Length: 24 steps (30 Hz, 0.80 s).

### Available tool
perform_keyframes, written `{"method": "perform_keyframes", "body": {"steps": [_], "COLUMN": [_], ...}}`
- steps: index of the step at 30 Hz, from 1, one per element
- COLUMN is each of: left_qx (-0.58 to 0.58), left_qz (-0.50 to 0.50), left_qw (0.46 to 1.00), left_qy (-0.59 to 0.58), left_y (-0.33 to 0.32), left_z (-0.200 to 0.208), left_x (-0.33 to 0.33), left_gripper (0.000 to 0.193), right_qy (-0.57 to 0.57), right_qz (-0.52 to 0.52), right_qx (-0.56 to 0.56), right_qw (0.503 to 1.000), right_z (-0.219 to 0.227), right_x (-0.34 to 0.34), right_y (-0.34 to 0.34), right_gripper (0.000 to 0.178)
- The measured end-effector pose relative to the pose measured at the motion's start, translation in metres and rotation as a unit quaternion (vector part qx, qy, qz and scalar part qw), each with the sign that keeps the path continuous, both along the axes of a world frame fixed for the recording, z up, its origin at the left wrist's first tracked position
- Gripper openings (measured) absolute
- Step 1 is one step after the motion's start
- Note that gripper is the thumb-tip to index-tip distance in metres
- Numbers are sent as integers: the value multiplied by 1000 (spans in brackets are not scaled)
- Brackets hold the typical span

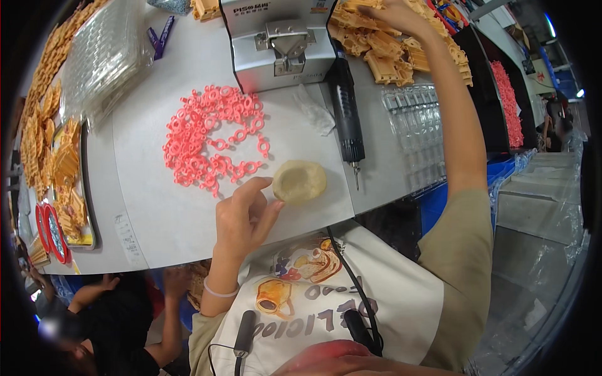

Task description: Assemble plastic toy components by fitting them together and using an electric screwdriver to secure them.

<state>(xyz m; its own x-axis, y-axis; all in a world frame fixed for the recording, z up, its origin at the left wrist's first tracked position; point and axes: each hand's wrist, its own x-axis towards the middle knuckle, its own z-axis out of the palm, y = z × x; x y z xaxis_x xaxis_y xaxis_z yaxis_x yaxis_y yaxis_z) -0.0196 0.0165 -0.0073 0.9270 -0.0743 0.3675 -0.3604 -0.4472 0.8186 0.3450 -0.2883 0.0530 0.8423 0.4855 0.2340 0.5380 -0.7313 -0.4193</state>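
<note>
Nearest the camera is the wearer's white printed apron (407, 307), with a black cord (342, 258) running down it. Just beyond its top edge, a rounded, pale yellowish piece (302, 182) with a hollow in its upper face lies on the light grey surface (141, 207), near the front edge. The person's left hand (241, 216) is at its left side, its grip parted, thumb and forefinger spread with nothing between them; whether a fingertip touches the piece cannot be told. The right arm stretches far forward, and the right hand (395, 15) is over a heap of tan molded parts (389, 59) at the top edge; its grip is cut off there, so whether it grasps a part cannot be told.

Forward and left of the yellowish piece, small pink rings (188, 150) lie in a loose heap. To its right lies a black electric screwdriver (346, 106), bit toward the person. Beyond the rings stands a silver machine (251, 66), with a crumpled clear wrapper (315, 111) near its base. Farther out are a stack of clear trays (103, 59) on the left and a clear compartmented tray (414, 141) on the right. At lower left, another person's arm (168, 326) shows.
</note>
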Motion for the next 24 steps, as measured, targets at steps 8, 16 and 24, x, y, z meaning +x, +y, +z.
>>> {"method": "perform_keyframes", "body": {"steps": [8,16,24], "left_qx": [-23,-2,13], "left_qz": [54,44,57], "left_qw": [998,999,998], "left_qy": [4,1,13], "left_y": [-1,1,-1], "left_z": [2,0,0], "left_x": [3,3,1], "left_gripper": [40,40,41], "right_qy": [44,59,125], "right_qz": [271,-73,-136], "right_qx": [144,-146,-187], "right_qw": [951,985,965], "right_z": [-39,8,8], "right_x": [43,1,19], "right_y": [-40,-5,-7], "right_gripper": [44,56,75]}}
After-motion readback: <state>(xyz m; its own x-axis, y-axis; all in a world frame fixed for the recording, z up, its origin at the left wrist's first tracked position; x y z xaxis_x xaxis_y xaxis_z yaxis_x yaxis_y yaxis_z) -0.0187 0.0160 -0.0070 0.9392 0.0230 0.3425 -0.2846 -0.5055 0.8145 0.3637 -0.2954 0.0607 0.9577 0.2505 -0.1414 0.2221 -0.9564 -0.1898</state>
